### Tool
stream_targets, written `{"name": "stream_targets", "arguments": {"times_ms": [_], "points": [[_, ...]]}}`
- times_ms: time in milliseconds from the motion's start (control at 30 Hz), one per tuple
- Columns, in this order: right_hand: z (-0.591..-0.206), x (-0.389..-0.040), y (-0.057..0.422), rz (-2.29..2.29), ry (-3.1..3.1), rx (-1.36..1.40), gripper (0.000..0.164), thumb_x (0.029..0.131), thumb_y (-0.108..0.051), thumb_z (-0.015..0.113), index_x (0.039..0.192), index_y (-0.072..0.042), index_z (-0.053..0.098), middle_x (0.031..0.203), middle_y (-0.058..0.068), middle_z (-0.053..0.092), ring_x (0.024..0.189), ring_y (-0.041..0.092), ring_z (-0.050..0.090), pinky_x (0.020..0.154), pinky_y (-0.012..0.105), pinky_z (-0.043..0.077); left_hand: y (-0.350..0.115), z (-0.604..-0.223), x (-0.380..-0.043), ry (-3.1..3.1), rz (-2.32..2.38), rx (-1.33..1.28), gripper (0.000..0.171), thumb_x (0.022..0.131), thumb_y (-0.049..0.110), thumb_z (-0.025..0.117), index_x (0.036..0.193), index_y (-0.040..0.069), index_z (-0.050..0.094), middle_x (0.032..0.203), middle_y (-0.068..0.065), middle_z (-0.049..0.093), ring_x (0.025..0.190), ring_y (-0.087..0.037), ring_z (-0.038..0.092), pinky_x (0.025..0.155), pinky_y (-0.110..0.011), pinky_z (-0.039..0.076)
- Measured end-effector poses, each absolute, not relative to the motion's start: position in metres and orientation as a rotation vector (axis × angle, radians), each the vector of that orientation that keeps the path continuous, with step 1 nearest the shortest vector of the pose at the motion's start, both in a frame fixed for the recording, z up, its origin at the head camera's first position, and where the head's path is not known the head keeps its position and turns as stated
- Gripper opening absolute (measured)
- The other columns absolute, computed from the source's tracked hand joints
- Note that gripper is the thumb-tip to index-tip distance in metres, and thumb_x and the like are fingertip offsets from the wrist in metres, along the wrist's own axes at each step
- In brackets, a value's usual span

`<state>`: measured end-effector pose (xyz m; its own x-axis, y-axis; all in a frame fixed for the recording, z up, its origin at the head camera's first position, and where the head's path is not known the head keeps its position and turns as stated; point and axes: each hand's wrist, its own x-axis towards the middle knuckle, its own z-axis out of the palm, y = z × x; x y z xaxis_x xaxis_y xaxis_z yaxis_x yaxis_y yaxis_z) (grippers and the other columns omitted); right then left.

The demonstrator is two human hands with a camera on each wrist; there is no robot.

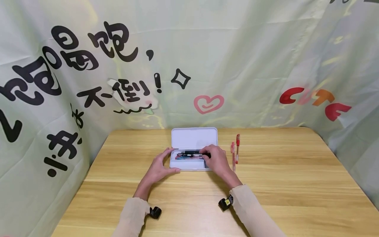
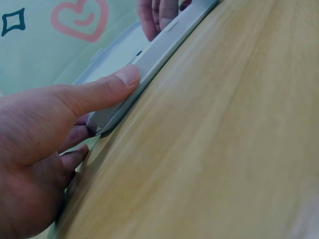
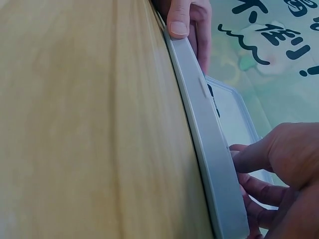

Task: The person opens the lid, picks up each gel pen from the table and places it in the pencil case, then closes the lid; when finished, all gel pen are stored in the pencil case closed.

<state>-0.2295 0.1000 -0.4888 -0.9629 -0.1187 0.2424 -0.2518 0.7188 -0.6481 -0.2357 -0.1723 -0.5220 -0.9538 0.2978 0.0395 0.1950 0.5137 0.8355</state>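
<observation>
Nearest, the left sleeve (image 1: 130, 215) lies over the counter (image 1: 97, 197). The left hand (image 1: 158, 169), fingers spread, grips the left end of the open white case (image 1: 189, 164). Several pens (image 1: 189, 155) already lie inside; the right hand's (image 1: 217, 161) fingers bend over their right ends, any pinch unclear. Apparently left over: a pink pen (image 1: 233, 154) and a red-capped pen (image 1: 238, 148), outside, right.

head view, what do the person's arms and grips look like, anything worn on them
The left sleeve and right sleeve are plain beige. Each wrist has a small black device, the left one plain dark, the right one with a yellow patch. The left grip and right grip are ungloved.
</observation>
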Motion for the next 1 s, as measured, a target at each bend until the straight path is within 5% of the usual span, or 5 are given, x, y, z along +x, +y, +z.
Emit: {"name": "stream_targets", "arguments": {"times_ms": [300,767,1000], "points": [[-0.487,-0.227,0.11,1.231,-2.709,0.319,0.025,0.09,0.007,0.072,0.112,-0.005,0.076,0.113,0.011,0.072,0.111,0.031,0.065,0.099,0.049,0.053,-0.174,-0.523,-0.233,2.637,1.439,0.433,0.095,0.074,0.034,0.095,0.155,0.019,0.046,0.164,-0.016,0.031,0.153,-0.035,0.024,0.121,-0.061,0.02],[-0.472,-0.224,0.179,1.309,-2.544,0.215,0.034,0.095,0.0,0.069,0.129,0.002,0.064,0.114,0.024,0.067,0.101,0.035,0.065,0.081,0.045,0.055,-0.171,-0.526,-0.235,2.645,1.422,0.464,0.096,0.075,0.038,0.094,0.155,0.019,0.045,0.165,-0.017,0.03,0.153,-0.036,0.024,0.121,-0.06,0.021],[-0.474,-0.226,0.208,1.306,-2.583,0.044,0.04,0.099,-0.004,0.064,0.138,0.003,0.057,0.12,0.026,0.062,0.111,0.043,0.06,0.087,0.052,0.053,-0.172,-0.525,-0.236,2.649,1.445,0.458,0.095,0.074,0.036,0.094,0.154,0.019,0.047,0.165,-0.018,0.03,0.152,-0.037,0.025,0.12,-0.063,0.021]]}}
